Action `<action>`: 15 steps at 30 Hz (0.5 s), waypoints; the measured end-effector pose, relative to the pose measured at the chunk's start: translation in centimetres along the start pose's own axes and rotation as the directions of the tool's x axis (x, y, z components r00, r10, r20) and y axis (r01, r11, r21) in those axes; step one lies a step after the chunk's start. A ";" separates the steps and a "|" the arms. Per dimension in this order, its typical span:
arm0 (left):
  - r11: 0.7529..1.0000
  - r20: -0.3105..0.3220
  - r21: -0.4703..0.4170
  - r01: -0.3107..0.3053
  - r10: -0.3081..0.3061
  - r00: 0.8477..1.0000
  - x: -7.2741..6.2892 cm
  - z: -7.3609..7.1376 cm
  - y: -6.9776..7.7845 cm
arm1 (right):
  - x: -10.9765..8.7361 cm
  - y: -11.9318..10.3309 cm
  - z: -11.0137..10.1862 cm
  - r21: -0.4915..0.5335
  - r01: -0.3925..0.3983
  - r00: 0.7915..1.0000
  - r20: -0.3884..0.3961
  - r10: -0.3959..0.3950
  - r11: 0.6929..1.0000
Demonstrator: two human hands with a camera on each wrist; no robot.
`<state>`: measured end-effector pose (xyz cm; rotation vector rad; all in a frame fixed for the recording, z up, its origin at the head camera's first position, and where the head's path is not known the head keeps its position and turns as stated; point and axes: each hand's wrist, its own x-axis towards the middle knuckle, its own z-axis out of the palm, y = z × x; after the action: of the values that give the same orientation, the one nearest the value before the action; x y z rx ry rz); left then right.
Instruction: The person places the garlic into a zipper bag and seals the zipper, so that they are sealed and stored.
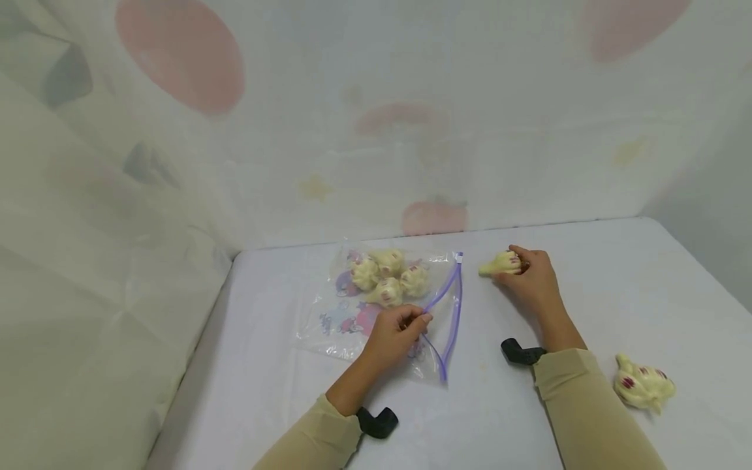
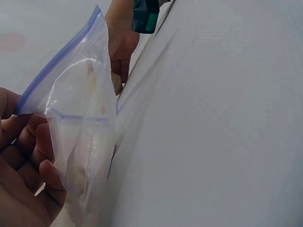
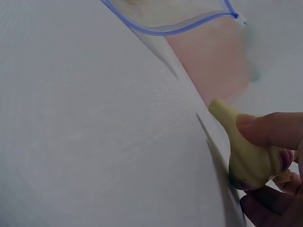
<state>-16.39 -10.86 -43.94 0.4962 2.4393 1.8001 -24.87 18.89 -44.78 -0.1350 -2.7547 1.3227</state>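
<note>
A clear zip bag (image 1: pixel 335 333) with a purple zip edge and printed cartoon shapes lies on the table, several garlic bulbs (image 1: pixel 388 292) inside it. My left hand (image 1: pixel 395 334) pinches the near lip of its mouth, lifting it so that the opening gapes to the right; the purple edge (image 2: pixel 57 61) shows between the fingers in the left wrist view. Just right of the mouth, my right hand (image 1: pixel 533 282) grips a cream garlic bulb (image 1: pixel 504 264) with purple marks, thumb on its side, stem pointing toward the bag. That bulb's stem (image 3: pixel 218 108) sticks out past the thumb.
More garlic (image 1: pixel 645 385) lies on the white table (image 1: pixel 470 418) at the right, beside my right forearm. A pale patterned curtain (image 1: pixel 282 130) stands behind the table's far edge. Each wrist carries a black camera mount (image 1: pixel 378 423).
</note>
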 end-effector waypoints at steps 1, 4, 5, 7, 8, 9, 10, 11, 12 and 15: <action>1.000 0.001 0.004 0.002 -0.002 1.000 0.0 0.0 0.1 | 0.0 0.0 0.0 -0.004 0.005 1.000 0.006 -0.005 1.000; 1.000 0.006 0.020 0.010 -0.010 1.000 -0.1 -0.1 0.9 | 0.0 0.0 0.2 -0.020 0.029 0.999 0.019 -0.029 0.999; 1.000 0.011 0.022 0.010 -0.010 1.000 -0.2 -0.2 1.4 | 0.0 0.0 0.2 -0.024 0.034 0.999 0.025 -0.033 0.999; 1.000 0.021 0.026 0.010 -0.010 1.000 -0.4 -0.4 2.4 | -0.1 0.0 0.3 -0.011 0.044 0.999 0.032 -0.044 0.999; 1.000 0.026 0.027 0.009 -0.009 1.000 -0.5 -0.5 2.9 | -0.1 0.0 0.3 0.002 0.042 0.999 0.035 -0.042 0.999; 1.000 0.024 0.024 0.002 -0.003 1.000 -0.6 -0.5 3.4 | -0.2 0.0 0.3 0.014 0.034 0.999 0.042 -0.034 0.999; 1.000 0.021 0.018 -0.003 0.003 1.000 -0.7 -0.5 3.7 | -0.2 0.0 0.3 0.023 0.021 0.999 0.049 -0.022 1.000; 1.000 0.018 0.013 -0.007 0.007 1.000 -0.7 -0.5 3.8 | -0.2 0.0 0.2 0.035 0.009 0.998 0.060 -0.012 0.999; 1.000 0.012 0.012 -0.010 0.010 1.000 -0.7 -0.5 3.9 | -0.3 -0.1 0.2 0.049 0.001 0.998 0.069 -0.004 0.999; 1.000 -0.008 0.010 -0.005 0.005 1.000 -0.7 -0.3 4.0 | -0.3 -0.1 0.3 0.062 -0.020 0.995 0.099 0.013 0.998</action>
<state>-14.92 -10.33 -40.18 0.4970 2.4554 1.7960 -24.58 18.59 -44.93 -0.0908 -2.7943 1.4565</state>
